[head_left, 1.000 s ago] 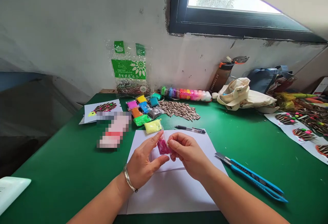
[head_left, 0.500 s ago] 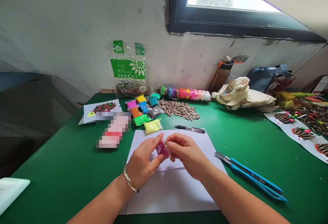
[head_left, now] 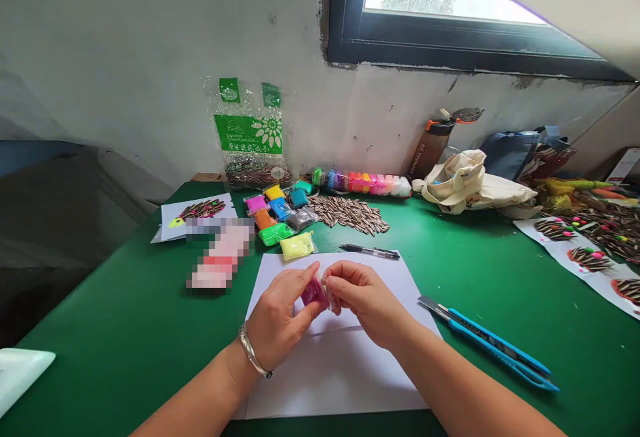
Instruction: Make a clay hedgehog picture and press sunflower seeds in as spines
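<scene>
1. Here we are over the white paper (head_left: pixel 345 377): the left hand (head_left: pixel 277 320) cradles the magenta packet (head_left: pixel 311 292) between thumb and fingers, and the right hand (head_left: pixel 373 300) closes in a narrow pinch at its clear edge.
2. The step in hand looks like working at that wrapper; any tug calls for a steady left hold and a firm right pinch. Whether it's open, I cannot tell.
3. Now the count! Two hands, one magenta packet between them, nine colored packets (head_left: pixel 297 246) grouped on the table (head_left: pixel 125 304).
4. One pen (head_left: pixel 370 250), one blue cutter (head_left: pixel 500 350), one bottle (head_left: pixel 430 150), one heap of striped seeds (head_left: pixel 350 214), too many to number.
</scene>
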Motion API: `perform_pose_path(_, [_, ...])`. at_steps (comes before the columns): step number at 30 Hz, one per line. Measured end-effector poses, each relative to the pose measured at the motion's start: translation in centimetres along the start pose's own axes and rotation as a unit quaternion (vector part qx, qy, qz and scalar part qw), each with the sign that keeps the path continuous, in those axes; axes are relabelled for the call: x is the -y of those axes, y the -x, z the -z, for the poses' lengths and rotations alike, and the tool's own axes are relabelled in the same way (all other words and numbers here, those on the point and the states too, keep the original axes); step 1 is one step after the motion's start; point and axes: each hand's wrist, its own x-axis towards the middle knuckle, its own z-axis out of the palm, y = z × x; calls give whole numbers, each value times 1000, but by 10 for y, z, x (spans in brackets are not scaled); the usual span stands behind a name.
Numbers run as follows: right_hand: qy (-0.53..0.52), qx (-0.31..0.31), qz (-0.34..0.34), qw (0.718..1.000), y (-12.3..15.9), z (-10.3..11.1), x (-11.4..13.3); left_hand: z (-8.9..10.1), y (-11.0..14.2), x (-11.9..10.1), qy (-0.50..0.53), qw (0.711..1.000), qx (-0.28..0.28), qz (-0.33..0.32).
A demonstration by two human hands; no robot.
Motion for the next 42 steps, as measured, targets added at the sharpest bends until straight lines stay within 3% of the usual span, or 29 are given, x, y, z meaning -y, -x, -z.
perform_pose_path(6, [35, -5, -4, 999, 2, -2, 4, 1, 0, -1, -20, 1000, -4, -9])
perform_pose_path(11, [137, -32, -6, 990, 2, -5, 7, -2, 1, -1, -27, 999, 19, -18])
perform_pose_path(17, [123, -92, 69, 986, 2, -7, 4, 3, 2, -7, -55, 998, -42, 8])
perform_pose_path(23, [71, -24, 71, 995, 5, -17, 2, 5, 1, -17, 55, 996, -18, 63])
perform_pose_path(28, [73, -35, 65, 995, 3, -15, -1, 5, -2, -21, 86, 989, -32, 120])
perform_pose_path(33, [109, -14, 121, 987, 3, -9, -7, 4, -1, -20, 135, 977, -17, 161])
perform_pose_path(42, [199, -34, 144, 969, 2, -8, -11, 5, -2, -24, 136, 974, -9, 180])
